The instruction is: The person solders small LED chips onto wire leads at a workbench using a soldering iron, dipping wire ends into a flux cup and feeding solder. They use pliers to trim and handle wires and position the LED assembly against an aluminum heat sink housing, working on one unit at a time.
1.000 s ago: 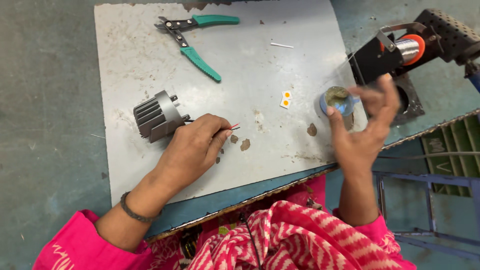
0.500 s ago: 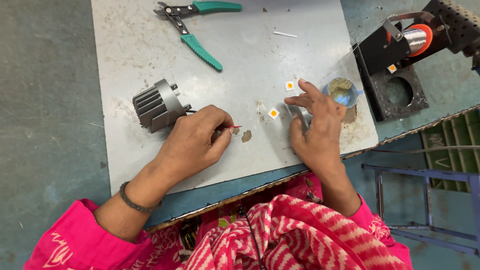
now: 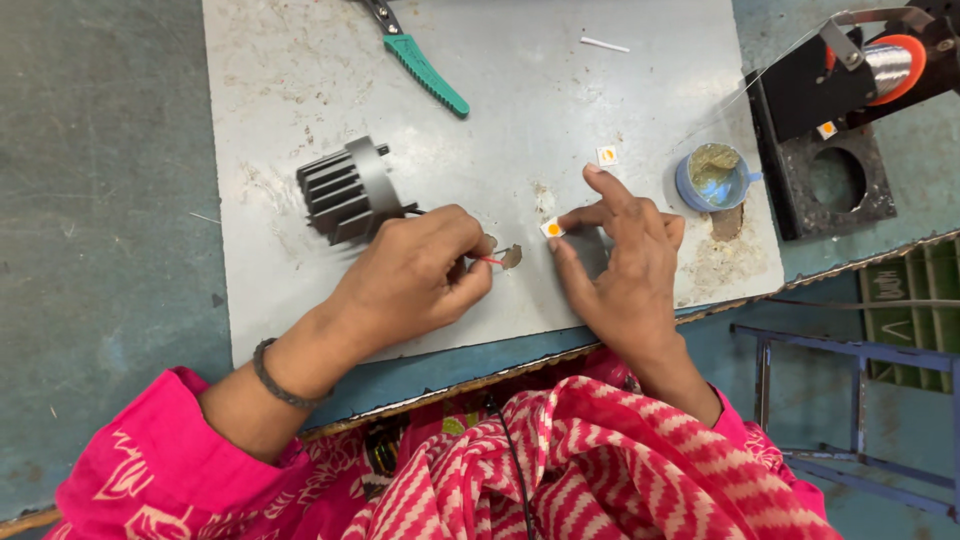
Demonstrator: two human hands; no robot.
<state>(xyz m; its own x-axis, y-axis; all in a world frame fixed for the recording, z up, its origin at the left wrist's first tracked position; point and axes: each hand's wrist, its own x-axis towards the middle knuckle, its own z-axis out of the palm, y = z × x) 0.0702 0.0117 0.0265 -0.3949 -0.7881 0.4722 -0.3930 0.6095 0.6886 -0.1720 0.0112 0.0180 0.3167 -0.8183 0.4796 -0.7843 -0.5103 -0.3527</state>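
Observation:
My left hand pinches thin red and dark wires that run from a dark finned metal heat sink lying on the grey metal sheet. My right hand rests on the sheet, and its fingertips touch a small white square chip with an orange centre. A second such chip lies just beyond the fingers. The two hands are a few centimetres apart.
A small blue cup of greyish paste sits right of my right hand. A black stand with a solder spool is at the far right. Green-handled pliers lie at the top. A blue metal frame stands lower right.
My right hand came back from the blue cup to the middle of the sheet and now touches a chip. My left hand kept its hold on the wires.

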